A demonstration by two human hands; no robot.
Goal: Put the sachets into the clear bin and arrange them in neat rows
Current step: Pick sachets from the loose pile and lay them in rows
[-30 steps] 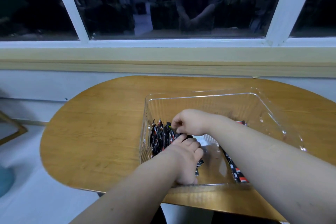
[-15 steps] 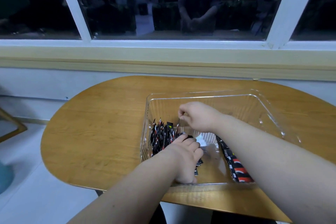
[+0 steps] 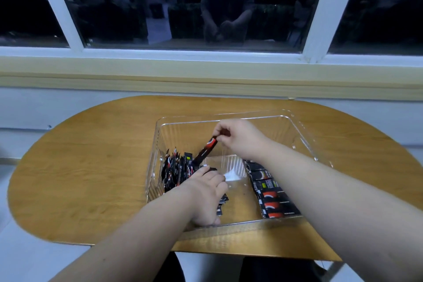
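A clear plastic bin [image 3: 302, 135] stands on the wooden table. Inside, on the left, a row of black and red sachets [image 3: 176, 170] stands on edge. My left hand [image 3: 206, 194] rests against that row from the right, fingers curled against the sachets. My right hand [image 3: 238, 138] pinches the top end of one black and red sachet [image 3: 204, 151], which hangs tilted above the row. Several more sachets [image 3: 272, 197] lie flat along the bin's right side, partly hidden by my right forearm.
The oval wooden table [image 3: 91, 167] reaches a wall with a sill and dark windows behind. A white patch [image 3: 232, 176] lies on the bin floor. The table's front edge is close to me, with white floor at the left.
My right hand has risen from the row toward the back of the bin, lifting one sachet out by its end. My left hand has stayed against the row.
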